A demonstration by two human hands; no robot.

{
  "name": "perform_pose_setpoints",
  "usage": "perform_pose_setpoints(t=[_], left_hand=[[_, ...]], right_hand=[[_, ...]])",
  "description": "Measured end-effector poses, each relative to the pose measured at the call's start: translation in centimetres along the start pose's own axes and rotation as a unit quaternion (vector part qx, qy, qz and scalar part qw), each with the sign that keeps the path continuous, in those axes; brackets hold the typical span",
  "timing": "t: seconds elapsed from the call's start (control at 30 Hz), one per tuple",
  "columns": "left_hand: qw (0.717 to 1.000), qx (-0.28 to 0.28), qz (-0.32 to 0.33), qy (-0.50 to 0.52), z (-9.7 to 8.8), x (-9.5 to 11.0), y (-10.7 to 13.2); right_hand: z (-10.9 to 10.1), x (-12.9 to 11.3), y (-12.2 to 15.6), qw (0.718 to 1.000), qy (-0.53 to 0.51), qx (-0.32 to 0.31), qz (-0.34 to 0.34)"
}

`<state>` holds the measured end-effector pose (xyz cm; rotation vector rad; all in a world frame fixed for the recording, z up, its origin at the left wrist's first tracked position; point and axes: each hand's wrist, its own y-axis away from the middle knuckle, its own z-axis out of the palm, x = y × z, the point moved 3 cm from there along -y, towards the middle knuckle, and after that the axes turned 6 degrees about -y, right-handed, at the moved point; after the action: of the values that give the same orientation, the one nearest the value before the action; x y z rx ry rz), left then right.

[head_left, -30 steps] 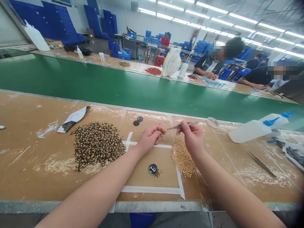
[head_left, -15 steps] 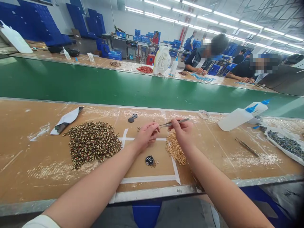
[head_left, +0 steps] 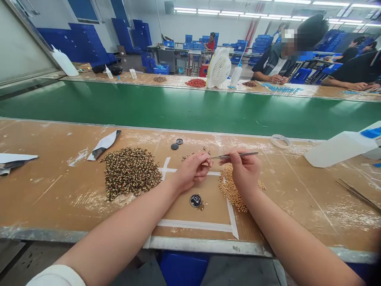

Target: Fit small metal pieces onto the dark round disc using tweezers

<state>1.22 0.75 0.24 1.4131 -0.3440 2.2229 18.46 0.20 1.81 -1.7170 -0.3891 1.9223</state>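
The right hand (head_left: 245, 171) pinches slim, stiff metal tweezers (head_left: 233, 155) at mid-shaft above the brown tabletop (head_left: 59, 198); left hand (head_left: 190, 172) fingers close on a tiny, light, probably slippery part, best gripped gently.

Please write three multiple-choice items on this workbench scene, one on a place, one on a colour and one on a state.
1. Where does the heap of dark speckled beads lie?
A. left of the left hand
B. on the green belt
C. right of the right hand

2. What colour is the conveyor belt beyond the bench?
A. red
B. green
C. yellow

3. How are the tweezers held?
A. lying loose on the bench
C. gripped in the right hand, tips toward the left hand
B. hanging from the fan

Answers: 1 A, the heap sits left of the taped square; 2 B, the belt is plainly green; 3 C, the right hand's fingers close on the tweezers.
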Motion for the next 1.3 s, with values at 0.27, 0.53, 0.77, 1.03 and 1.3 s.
perform_pose_setpoints(t=[0.27, 0.53, 0.77, 1.03, 1.3], left_hand=[[0.999, -0.029, 0.009, 0.037, 0.3, -0.4, 0.0], [0.998, -0.038, 0.011, 0.050, 0.2, -0.1, -0.4], [0.999, -0.033, -0.002, 0.042, 0.2, -0.3, -0.6], [0.999, -0.022, -0.012, 0.034, 0.4, -0.4, -0.6], [0.999, -0.029, 0.002, 0.035, 0.1, -0.9, -0.7]], right_hand=[[0.9, 0.5, 0.4, 0.999, -0.042, 0.018, 0.016], [0.0, 1.2, 0.3, 0.996, -0.060, 0.053, 0.042], [-0.1, 1.2, 0.2, 0.998, -0.046, 0.037, 0.033], [-0.3, 1.2, 0.4, 0.998, -0.047, 0.026, 0.026], [-0.2, 1.1, 0.4, 0.999, -0.029, 0.024, 0.023]])
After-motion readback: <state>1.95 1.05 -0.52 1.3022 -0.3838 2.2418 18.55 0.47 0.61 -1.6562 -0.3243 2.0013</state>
